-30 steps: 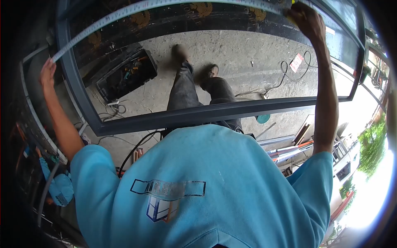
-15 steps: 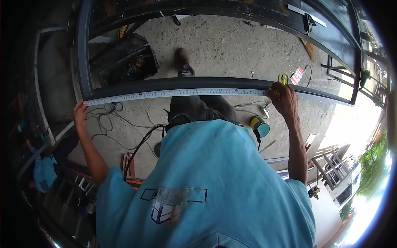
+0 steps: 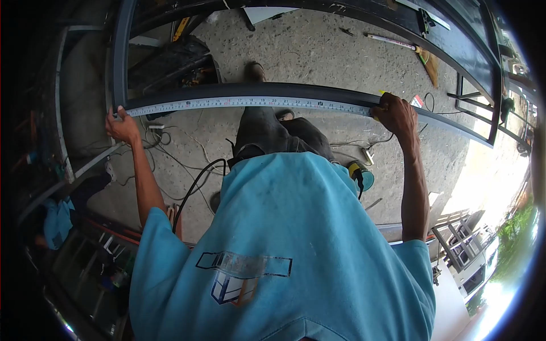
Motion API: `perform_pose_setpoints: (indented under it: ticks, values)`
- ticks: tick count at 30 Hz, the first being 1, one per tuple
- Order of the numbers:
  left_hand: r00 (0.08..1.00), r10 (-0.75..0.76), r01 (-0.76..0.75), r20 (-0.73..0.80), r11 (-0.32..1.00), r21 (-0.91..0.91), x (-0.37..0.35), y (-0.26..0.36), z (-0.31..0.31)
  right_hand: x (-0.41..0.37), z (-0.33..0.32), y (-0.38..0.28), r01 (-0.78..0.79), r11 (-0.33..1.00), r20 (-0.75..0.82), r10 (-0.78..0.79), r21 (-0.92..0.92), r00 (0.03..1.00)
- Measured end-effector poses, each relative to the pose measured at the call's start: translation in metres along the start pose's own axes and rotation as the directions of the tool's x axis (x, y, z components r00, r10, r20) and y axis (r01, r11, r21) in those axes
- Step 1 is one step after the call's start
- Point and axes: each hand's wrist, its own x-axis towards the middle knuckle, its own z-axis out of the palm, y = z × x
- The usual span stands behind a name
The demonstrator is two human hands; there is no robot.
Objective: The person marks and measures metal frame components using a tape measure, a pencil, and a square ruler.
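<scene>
The left hand (image 3: 122,126) reaches out from the sleeve of a turquoise cotton T-shirt (image 3: 284,244) and closes its fingers on the end of a white steel measuring tape (image 3: 244,103), pinning it at the frame's left corner. The right hand (image 3: 398,113) is clenched into a fist around the other end of the tape, where only slivers of yellow casing show between the fingers. The blade runs taut between the 2 hands, numbers facing up, lying along the near rail of a dark grey rectangular metal frame (image 3: 119,51) and touching it from end to end.

Below the rail, a black cable (image 3: 193,187) loops across the grey concrete floor (image 3: 318,57) near the person's bent knees, and a small power tool with a teal round disc (image 3: 361,176) lies on the floor just beside the right leg. 1 brown shoe (image 3: 254,71) shows beyond the rail, inside the frame's opening. Farther left, also seen through the opening, sits a dark open toolbox (image 3: 170,62). The frame's far rail crosses the top of the view, well apart from both hands.
</scene>
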Motion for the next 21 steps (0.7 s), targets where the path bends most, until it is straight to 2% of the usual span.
perform_pose_setpoints:
  ticks: [1,2,3,4,5,6,7,8,10,14,16,20,21]
  values:
    - [0.871,0.484,-0.465,-0.079,0.866,0.184,-0.046,0.076,-0.021,0.001,-0.002,-0.001,-0.008,1.000,0.020,0.008,-0.004,1.000]
    - [0.830,0.529,-0.510,0.176,0.848,-0.141,-0.086,0.120,-0.024,0.002,-0.003,-0.002,-0.016,1.000,0.040,0.017,-0.010,0.999]
    - [0.701,0.607,-0.458,0.375,0.786,-0.416,-0.133,0.163,-0.029,0.005,-0.002,0.001,-0.021,1.000,0.062,0.022,-0.015,0.998]
    - [0.517,0.752,-0.464,0.409,0.648,-0.604,-0.179,0.203,-0.030,0.007,-0.001,0.005,-0.013,1.000,0.064,0.014,-0.017,0.998]
    - [0.330,0.873,-0.513,0.358,0.484,-0.708,-0.223,0.236,-0.030,0.011,-0.001,0.007,-0.002,1.000,0.062,0.002,-0.009,0.998]
    - [0.218,0.921,-0.497,0.324,0.390,-0.775,-0.264,0.264,-0.028,0.013,-0.001,0.008,0.007,1.000,0.057,-0.007,0.001,0.998]
    - [0.096,0.958,-0.544,0.272,0.279,-0.791,-0.299,0.284,-0.022,0.014,-0.005,0.006,-0.003,1.000,0.079,0.002,0.010,0.997]
    - [0.047,0.986,-0.678,0.162,0.150,-0.719,-0.325,0.304,-0.012,0.013,-0.011,0.002,-0.002,1.000,0.076,0.001,0.013,0.997]
    - [0.035,0.993,-0.762,0.111,0.099,-0.640,-0.353,0.331,-0.004,0.013,-0.018,-0.007,-0.059,0.997,0.121,0.063,-0.040,0.991]
    - [-0.002,0.993,-0.760,0.114,0.072,-0.646,-0.360,0.346,0.007,0.017,-0.013,-0.001,-0.028,0.999,0.123,0.032,-0.031,0.992]
    - [0.050,0.996,-0.739,0.069,0.083,-0.669,-0.360,0.349,0.011,0.017,-0.015,-0.001,-0.037,0.999,0.137,0.037,0.001,0.990]
    - [0.081,0.997,-0.757,0.007,0.066,-0.650,-0.363,0.353,0.012,0.016,-0.012,0.000,-0.031,0.999,0.113,0.029,0.011,0.993]
    - [0.074,0.997,-0.757,-0.002,0.055,-0.651,-0.363,0.353,0.011,0.018,-0.006,0.005,0.012,0.997,0.057,-0.017,0.074,0.998]
